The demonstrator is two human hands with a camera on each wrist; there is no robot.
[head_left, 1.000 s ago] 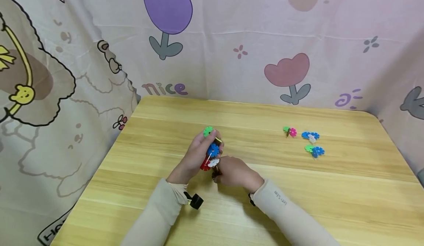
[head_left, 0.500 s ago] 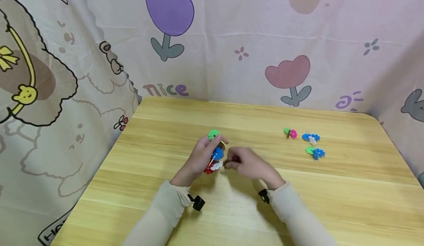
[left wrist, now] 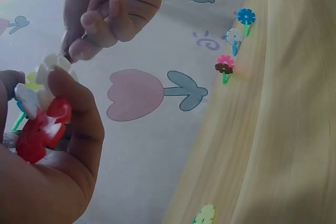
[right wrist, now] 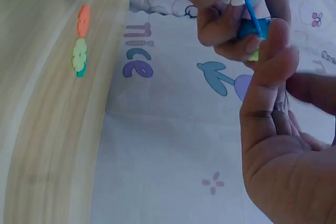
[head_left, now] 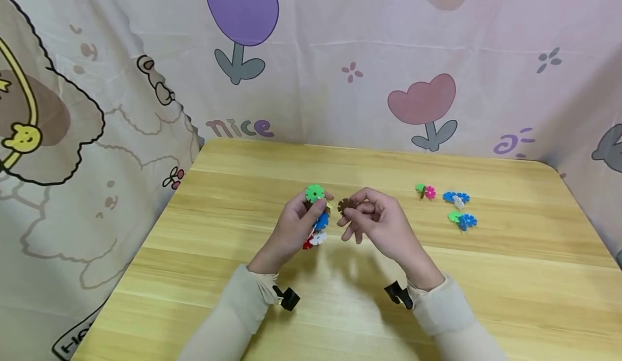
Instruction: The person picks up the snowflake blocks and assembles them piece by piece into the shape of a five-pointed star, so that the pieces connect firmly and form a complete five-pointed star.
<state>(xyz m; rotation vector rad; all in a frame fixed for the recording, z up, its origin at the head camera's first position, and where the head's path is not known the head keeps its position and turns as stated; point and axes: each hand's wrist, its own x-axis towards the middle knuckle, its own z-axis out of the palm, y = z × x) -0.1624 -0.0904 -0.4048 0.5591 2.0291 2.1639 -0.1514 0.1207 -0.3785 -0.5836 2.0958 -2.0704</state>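
My left hand grips a joined chain of notched plastic snowflake discs. In the head view a green disc tops the chain, with a blue disc and a white disc lower down. The red disc shows close up in the left wrist view. Across a small gap, my right hand pinches a single brown disc between thumb and forefinger, its other fingers loosely bent. Both hands are held over the table. Fingers and palm hide part of the chain.
At the right of the wooden table lie a green-and-pink cluster, a blue-and-white cluster and a green-and-blue cluster. An orange disc and a pale green disc appear in the right wrist view. Printed cloth hangs behind.
My right hand has pulled away from the lower end of the chain, moving up and right, and now shows the brown disc in its fingertips. The left hand keeps its grip, nearly in place.
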